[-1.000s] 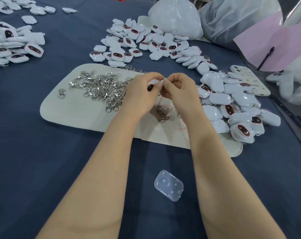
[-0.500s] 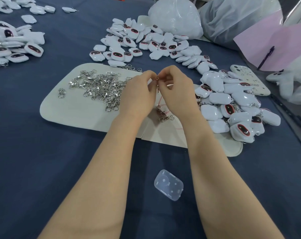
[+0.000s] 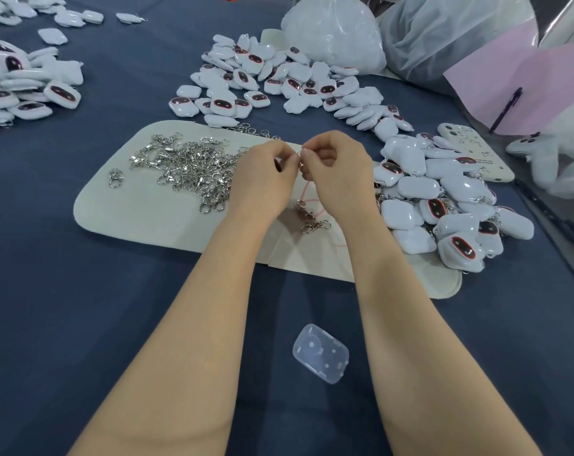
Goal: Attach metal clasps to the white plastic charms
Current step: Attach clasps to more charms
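L hand (image 3: 265, 182) & R hand (image 3: 339, 179), fingers curled, both pinch metal clasp (image 3: 299, 157).

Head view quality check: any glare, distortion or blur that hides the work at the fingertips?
Head view: wide-angle stretch toward the edges; light soft and even, shadows faint; small highlights on the charms at right; sharp at centre, yet the clasp pinched between left hand and right hand is tiny and mostly covered by them.

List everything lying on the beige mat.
On the mat: a heap of metal clasps at left, a lone clasp beside it, loose clasps and a pink cord near the middle. A charm pile overlaps the right end. The left hand and right hand hide the patch beneath.
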{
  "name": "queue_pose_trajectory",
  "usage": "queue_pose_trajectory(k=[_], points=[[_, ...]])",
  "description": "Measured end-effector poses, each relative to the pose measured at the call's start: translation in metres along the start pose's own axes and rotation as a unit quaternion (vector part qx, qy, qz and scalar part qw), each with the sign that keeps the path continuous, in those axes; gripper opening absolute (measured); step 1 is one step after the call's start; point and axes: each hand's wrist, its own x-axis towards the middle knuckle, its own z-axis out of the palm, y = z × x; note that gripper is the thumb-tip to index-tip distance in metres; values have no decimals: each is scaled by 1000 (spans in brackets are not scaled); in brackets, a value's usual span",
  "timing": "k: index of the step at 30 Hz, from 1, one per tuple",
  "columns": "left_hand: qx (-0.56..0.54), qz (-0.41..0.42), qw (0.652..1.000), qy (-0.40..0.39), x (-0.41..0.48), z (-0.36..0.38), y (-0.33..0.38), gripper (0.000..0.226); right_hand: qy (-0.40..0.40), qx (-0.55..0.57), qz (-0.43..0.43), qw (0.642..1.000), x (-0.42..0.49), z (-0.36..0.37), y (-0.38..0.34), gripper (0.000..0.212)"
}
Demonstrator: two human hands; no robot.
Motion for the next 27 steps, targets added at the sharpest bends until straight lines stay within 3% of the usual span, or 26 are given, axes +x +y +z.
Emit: queue_pose_trajectory(k=[4, 10, 19, 27], points=[[42, 7, 999, 24, 2, 1, -3, 16, -23, -65, -15, 998, 0, 0, 1, 8], [41, 3, 999, 29, 0, 2, -1, 11, -69, -71, -4, 995, -1, -3, 2, 13], [-16, -23, 999, 26, 1, 0, 1, 8, -37, 62, 23, 997, 2, -3, 1, 18], [12, -11, 999, 43, 2, 2, -1, 8, -32, -68, -62, 995, 0, -2, 1, 12]])
